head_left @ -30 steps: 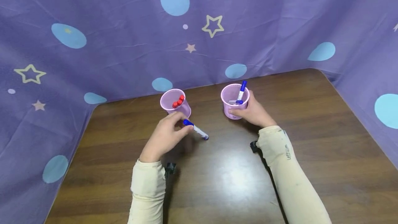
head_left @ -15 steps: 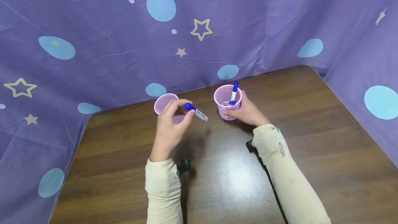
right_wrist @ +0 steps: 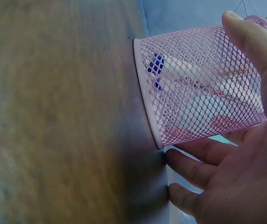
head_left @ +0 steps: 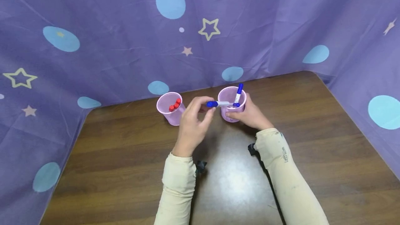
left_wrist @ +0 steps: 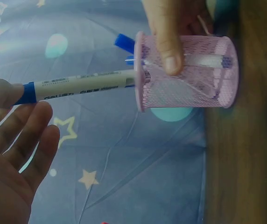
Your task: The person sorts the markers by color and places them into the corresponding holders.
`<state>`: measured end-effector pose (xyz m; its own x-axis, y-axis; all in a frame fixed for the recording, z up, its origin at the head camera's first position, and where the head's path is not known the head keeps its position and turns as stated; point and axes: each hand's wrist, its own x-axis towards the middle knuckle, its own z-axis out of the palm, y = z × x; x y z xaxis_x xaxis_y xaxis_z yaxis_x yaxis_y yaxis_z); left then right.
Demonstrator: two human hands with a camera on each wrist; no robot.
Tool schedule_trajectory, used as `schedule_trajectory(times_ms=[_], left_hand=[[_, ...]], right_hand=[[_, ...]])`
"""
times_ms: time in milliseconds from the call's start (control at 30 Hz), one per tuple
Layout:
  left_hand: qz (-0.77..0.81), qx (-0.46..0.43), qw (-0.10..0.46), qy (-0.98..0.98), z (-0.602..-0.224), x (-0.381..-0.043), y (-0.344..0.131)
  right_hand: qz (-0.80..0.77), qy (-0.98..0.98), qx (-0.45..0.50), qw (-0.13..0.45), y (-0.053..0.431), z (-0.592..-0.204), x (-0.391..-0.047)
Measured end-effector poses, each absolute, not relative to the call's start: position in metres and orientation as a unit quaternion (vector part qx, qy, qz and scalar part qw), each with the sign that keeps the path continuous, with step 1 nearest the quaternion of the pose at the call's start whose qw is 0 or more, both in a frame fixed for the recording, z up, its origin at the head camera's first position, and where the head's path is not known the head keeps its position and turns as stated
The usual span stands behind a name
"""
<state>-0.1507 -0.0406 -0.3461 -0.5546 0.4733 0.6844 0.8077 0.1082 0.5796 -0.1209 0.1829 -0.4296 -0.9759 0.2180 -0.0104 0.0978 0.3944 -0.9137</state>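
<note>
My left hand pinches a white marker by its blue cap. The marker lies roughly level in the head view, and its far end meets the rim of the right pink mesh pen cup in the left wrist view. My right hand grips that cup, its thumb against the near wall. Inside the cup are a blue-ended marker leaning up and another blue-ended marker lower at the rim. Through the mesh, white barrels show.
A second pink cup stands left of my left hand, holding several red-ended things. Both cups are on a brown wooden table. A purple patterned cloth hangs behind the table.
My left hand has lifted the marker from beside the left cup and carried it right to the right cup's rim. My right hand keeps its grip on the cup.
</note>
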Motion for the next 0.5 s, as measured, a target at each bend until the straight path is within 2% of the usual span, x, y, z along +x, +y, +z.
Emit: schedule_trajectory(times_ms=[500], left_hand=[[-0.468,-0.400,0.148,-0.774,-0.364,-0.150,-0.028]], right_hand=[[0.544,-0.832,-0.090,0.056,0.184,-0.431,-0.123]])
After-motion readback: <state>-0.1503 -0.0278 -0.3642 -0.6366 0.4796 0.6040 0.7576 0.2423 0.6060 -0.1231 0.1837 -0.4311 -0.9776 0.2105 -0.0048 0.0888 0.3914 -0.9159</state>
